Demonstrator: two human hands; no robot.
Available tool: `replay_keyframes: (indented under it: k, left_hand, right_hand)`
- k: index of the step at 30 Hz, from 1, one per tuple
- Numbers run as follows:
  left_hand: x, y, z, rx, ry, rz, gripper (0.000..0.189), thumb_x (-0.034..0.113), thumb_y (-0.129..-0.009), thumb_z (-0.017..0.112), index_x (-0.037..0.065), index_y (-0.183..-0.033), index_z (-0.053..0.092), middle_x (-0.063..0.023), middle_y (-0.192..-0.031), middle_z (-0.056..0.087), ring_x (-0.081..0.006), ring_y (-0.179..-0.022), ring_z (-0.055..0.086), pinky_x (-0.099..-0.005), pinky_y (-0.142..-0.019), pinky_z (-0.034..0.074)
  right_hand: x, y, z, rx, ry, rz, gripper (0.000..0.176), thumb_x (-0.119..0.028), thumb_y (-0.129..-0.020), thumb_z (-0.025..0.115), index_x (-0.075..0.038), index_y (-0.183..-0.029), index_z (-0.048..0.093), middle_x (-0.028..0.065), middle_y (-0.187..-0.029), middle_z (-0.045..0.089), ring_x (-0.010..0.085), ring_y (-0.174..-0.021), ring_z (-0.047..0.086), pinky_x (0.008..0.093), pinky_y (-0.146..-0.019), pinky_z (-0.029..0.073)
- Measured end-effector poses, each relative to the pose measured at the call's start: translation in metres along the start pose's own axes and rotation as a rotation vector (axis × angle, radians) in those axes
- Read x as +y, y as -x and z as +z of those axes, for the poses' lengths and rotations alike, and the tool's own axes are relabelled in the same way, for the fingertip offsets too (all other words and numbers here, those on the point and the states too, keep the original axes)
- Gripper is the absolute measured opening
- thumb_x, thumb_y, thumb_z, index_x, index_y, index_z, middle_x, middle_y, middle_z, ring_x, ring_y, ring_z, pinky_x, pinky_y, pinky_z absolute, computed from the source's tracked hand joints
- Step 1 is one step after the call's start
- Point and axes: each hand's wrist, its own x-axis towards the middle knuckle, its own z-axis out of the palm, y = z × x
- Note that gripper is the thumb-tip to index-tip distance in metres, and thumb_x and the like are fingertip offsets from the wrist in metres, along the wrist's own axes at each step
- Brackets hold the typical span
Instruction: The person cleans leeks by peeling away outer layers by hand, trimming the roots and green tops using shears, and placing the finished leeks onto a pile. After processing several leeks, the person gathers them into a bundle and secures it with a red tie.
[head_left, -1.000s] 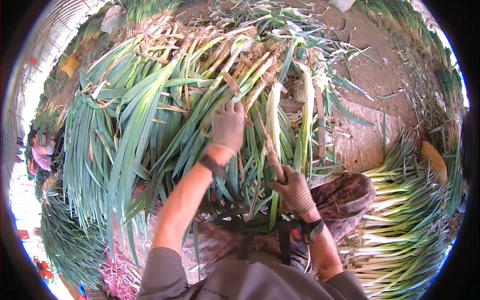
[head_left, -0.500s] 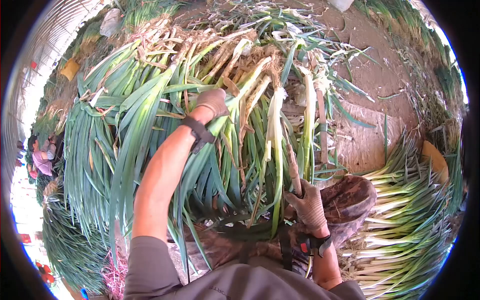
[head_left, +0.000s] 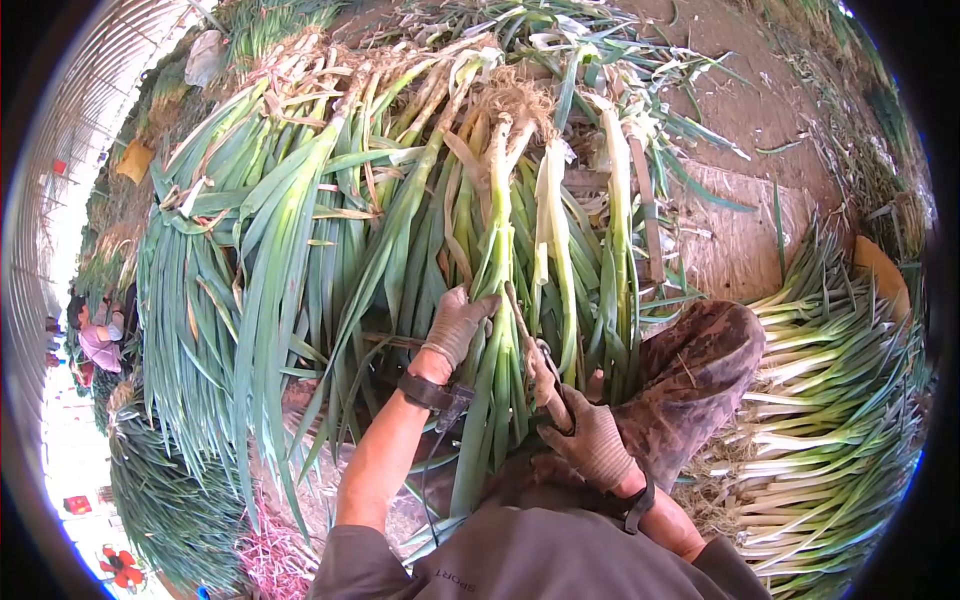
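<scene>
My left hand (head_left: pixel 459 327), in a grey glove, is closed around the green leaves of a long leek (head_left: pixel 500 215) whose roots point away from me. In my right glove (head_left: pixel 595 440) is the wrapped handle of a long, thin tool (head_left: pixel 543 378). Its narrow end reaches up beside the leek, near the fingers of my left hand. Other leeks (head_left: pixel 290 215) lie to the left with their leaves hanging toward me, and more pale stalks (head_left: pixel 618 180) stand out just to the right.
Bundled leeks (head_left: pixel 820 440) lie in a row at the right, beside my knee (head_left: pixel 700 350). Another leafy pile (head_left: pixel 170 500) and pink ties (head_left: pixel 277 560) are at lower left. A person (head_left: pixel 98 335) is at far left. Loose leaves litter the brown ground (head_left: pixel 770 100).
My left hand has moved down and right, toward my body, and now holds leek leaves nearer the tool. The leek roots have shifted left. My right hand has lowered slightly with the tool.
</scene>
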Motion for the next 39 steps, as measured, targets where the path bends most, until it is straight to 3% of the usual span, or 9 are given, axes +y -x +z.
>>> replay_keyframes:
  k: [4,5,8,12,15,18,21,36,39]
  left_hand:
    - [0.001,0.0,0.0,-0.021,-0.004,0.008,0.023,0.021,-0.092,0.072,0.002,-0.104,0.068,0.0022,-0.077,0.061,-0.0074,-0.06,0.055,-0.0249,-0.055,0.045]
    - [-0.002,-0.003,-0.001,-0.016,-0.01,0.015,0.023,0.022,-0.092,0.072,0.002,-0.104,0.068,0.0023,-0.077,0.061,-0.0075,-0.059,0.055,-0.025,-0.055,0.045]
    - [-0.001,-0.001,-0.003,-0.006,-0.003,-0.002,0.027,0.025,-0.094,0.072,0.002,-0.106,0.069,0.0027,-0.079,0.062,-0.0067,-0.061,0.054,-0.025,-0.057,0.046]
    - [0.004,0.003,-0.001,-0.005,0.083,-0.004,0.033,0.029,-0.096,0.07,0.0,-0.111,0.069,0.0034,-0.084,0.065,-0.0058,-0.067,0.053,-0.025,-0.062,0.047]
    - [0.0,-0.001,-0.002,0.005,0.109,-0.001,0.028,0.033,-0.097,0.068,0.005,-0.1,0.069,0.0044,-0.078,0.063,-0.0056,-0.062,0.054,-0.0234,-0.057,0.045]
    - [-0.002,-0.003,-0.008,-0.011,0.059,-0.024,0.031,0.036,-0.098,0.065,0.005,-0.1,0.069,0.0045,-0.077,0.062,-0.0061,-0.06,0.053,-0.0236,-0.057,0.043]
    - [0.001,-0.001,-0.01,-0.02,-0.035,-0.042,0.044,0.04,-0.1,0.062,-0.002,-0.11,0.07,0.0026,-0.085,0.063,-0.0073,-0.072,0.053,-0.0259,-0.067,0.047]
    - [0.008,0.006,-0.004,0.017,0.092,-0.046,0.037,0.039,-0.099,0.062,0.003,-0.103,0.07,0.0021,-0.08,0.063,-0.0062,-0.063,0.055,-0.0245,-0.054,0.044]
    - [0.01,0.004,-0.004,0.014,0.135,-0.093,0.036,0.037,-0.099,0.063,0.002,-0.106,0.069,0.0024,-0.082,0.065,-0.0073,-0.066,0.057,-0.0255,-0.058,0.047]
  right_hand:
    - [0.0,-0.013,-0.001,-0.017,0.045,0.046,0.06,-0.025,-0.081,0.074,0.008,-0.126,0.053,0.0311,-0.088,0.066,0.0482,-0.083,0.067,0.0514,-0.074,0.054]
    - [0.004,-0.017,0.002,0.038,0.026,0.039,0.051,-0.018,-0.079,0.074,0.005,-0.122,0.057,0.0293,-0.088,0.066,0.0469,-0.087,0.067,0.0467,-0.075,0.054]
    - [0.002,-0.038,0.0,0.057,0.058,0.034,0.05,-0.016,-0.077,0.072,0.006,-0.12,0.057,0.03,-0.089,0.065,0.0477,-0.087,0.066,0.047,-0.075,0.054]
    - [0.0,-0.071,-0.001,0.121,0.072,-0.049,0.045,-0.021,-0.079,0.069,0.001,-0.116,0.057,0.028,-0.08,0.066,0.0481,-0.081,0.065,0.0523,-0.073,0.053]
    - [-0.005,-0.098,-0.001,0.146,0.073,-0.051,0.039,-0.02,-0.079,0.069,0.001,-0.11,0.058,0.0278,-0.079,0.065,0.0484,-0.082,0.065,0.0526,-0.074,0.052]
    - [-0.019,-0.122,-0.008,0.138,0.087,0.003,0.038,-0.02,-0.078,0.069,0.001,-0.109,0.059,0.0277,-0.082,0.066,0.0472,-0.083,0.066,0.0516,-0.076,0.053]
    - [-0.017,-0.148,-0.009,0.183,0.126,-0.015,0.041,-0.021,-0.079,0.068,0.002,-0.113,0.061,0.0282,-0.085,0.068,0.0458,-0.085,0.067,0.0503,-0.078,0.054]
    - [-0.028,-0.256,-0.042,0.291,0.155,-0.049,0.04,-0.029,-0.078,0.073,0.004,-0.099,0.067,0.0272,-0.085,0.069,0.0429,-0.085,0.068,0.0477,-0.08,0.054]
    - [-0.018,-0.227,-0.043,0.237,0.074,-0.051,0.036,-0.023,-0.08,0.072,0.006,-0.1,0.065,0.0199,-0.079,0.068,0.0297,-0.075,0.066,0.0413,-0.073,0.052]
